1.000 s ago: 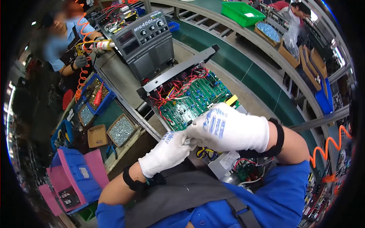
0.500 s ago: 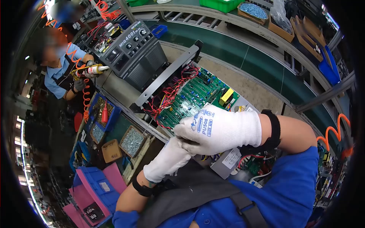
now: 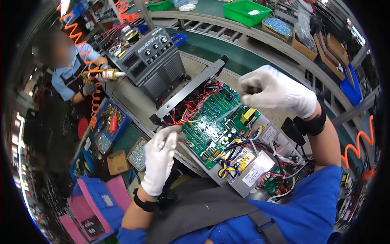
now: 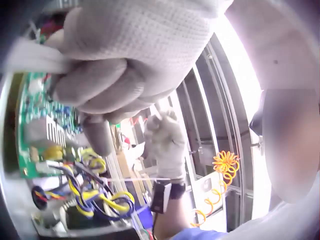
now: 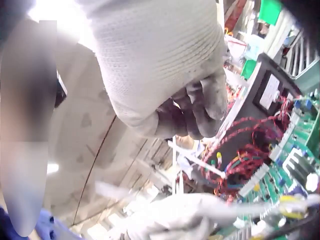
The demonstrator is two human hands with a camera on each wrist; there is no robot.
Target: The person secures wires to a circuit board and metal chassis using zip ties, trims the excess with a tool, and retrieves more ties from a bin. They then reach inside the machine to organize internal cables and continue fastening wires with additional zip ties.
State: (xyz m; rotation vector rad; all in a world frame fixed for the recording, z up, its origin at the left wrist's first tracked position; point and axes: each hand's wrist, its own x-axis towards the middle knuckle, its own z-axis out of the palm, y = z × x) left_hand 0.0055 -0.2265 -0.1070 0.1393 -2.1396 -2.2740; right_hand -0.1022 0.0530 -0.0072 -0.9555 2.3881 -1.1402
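Note:
My hands, both in white work gloves, are apart over an opened electrical unit. Its green circuit board lies below and between them, with red wires along a grey front panel. On the left, by the board's edge, my left hand has curled fingers; the left wrist view shows them gripping a blurred white strip. Higher and to the right, my right hand is raised past the board. From its curled fingers a thin white cable tie slants down in the right wrist view.
A grey MIG 4001 machine stands beyond the panel. At left are a blue bin with a red-handled screwdriver, and boxes of small parts. A person holds a caulking gun. A green conveyor runs behind.
My hands were together over the board's near edge; they have since separated. The left moved up and left, the right up and right, uncovering wires and a silver box.

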